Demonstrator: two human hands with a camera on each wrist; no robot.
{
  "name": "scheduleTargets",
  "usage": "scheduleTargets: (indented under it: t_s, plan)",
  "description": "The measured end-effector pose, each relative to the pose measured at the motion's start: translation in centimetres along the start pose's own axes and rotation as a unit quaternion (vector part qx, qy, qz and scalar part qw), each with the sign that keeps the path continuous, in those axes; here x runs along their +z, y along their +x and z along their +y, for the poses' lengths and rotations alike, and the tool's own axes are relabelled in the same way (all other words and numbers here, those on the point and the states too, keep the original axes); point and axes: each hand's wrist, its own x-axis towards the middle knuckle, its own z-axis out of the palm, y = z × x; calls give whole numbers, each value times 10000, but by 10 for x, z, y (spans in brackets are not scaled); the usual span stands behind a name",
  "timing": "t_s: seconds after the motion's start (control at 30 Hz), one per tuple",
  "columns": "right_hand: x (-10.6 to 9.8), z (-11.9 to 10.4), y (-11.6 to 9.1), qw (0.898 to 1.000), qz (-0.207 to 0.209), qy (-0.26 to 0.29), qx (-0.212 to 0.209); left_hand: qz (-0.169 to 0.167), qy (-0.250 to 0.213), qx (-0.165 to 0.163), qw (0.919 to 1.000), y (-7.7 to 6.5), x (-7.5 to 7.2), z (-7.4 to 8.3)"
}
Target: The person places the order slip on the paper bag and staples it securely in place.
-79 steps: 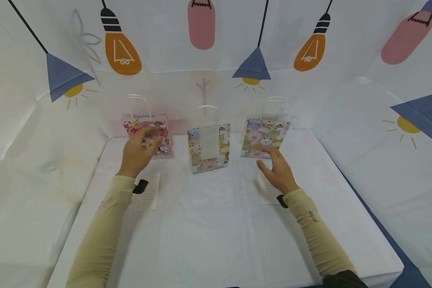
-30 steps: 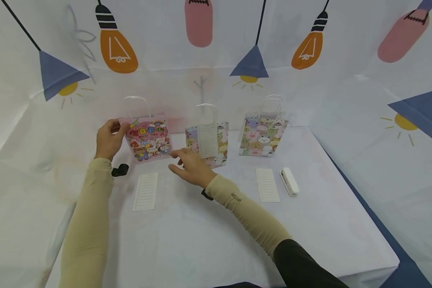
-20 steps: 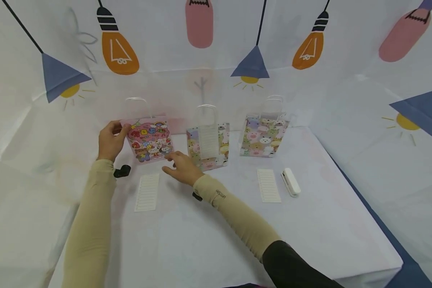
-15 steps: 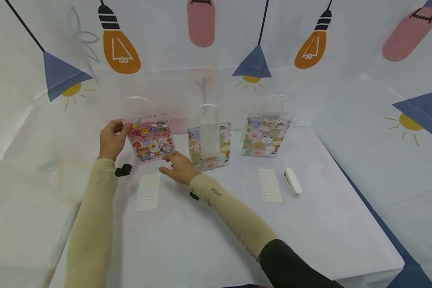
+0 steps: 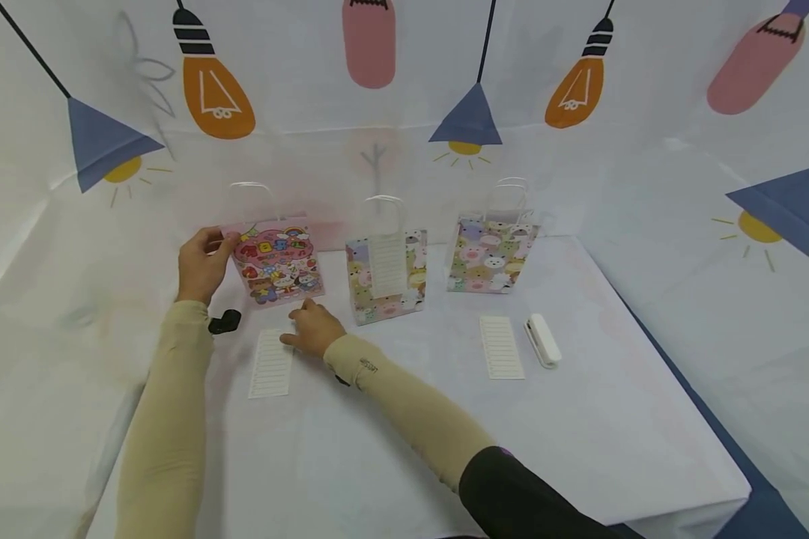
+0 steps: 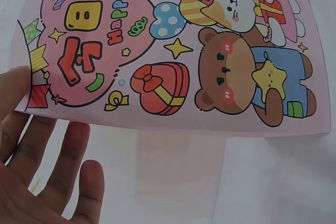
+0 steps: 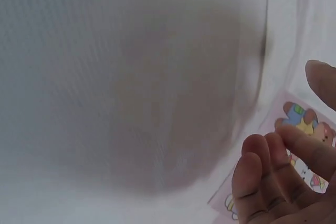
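Fingers of the left hand (image 5: 202,262) pinch the pink paper bag (image 5: 278,260) at its edge; its inside is hidden. Right hand (image 5: 312,330), fingers loosely apart, rests at a flat lined label strip (image 5: 272,363).

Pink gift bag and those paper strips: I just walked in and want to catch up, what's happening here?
A person is working at a white table. Their left hand holds the pink gift bag by its left edge. Their right hand reaches across and rests at the lined paper strip in front of it. The middle bag has a strip on its front; the right bag has none, with another strip and a small white stapler-like tool lying before it.
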Motion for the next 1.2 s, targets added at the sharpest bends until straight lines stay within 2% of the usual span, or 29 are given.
scheduleTargets:
  t_s: [0.2, 0.3, 0.57, 0.83, 1.03, 1.2]
  plan:
    - [7, -7, -7, 9959, 104, -891, 134, 16, -25, 0, 10000, 1, 0, 0]
    - [9, -8, -8, 9942, 177, -1047, 168, 18, -48, 16, 10000, 0, 0, -1]
    - [9, -6, -9, 9978, 305, -565, 157, -18, -182, 106, 9998, 0, 1, -3]
    - [8, -8, -11, 9969, 705, -194, -285, -177, -460, 208, 9986, -3, 1, -2]
    - [7, -9, -11, 9956, 872, 39, -336, -430, -294, 82, 9986, -7, 2, -2]
    - [-2, -7, -12, 9945, 835, 519, -366, -303, -173, 214, 9992, -11, 0, -4]
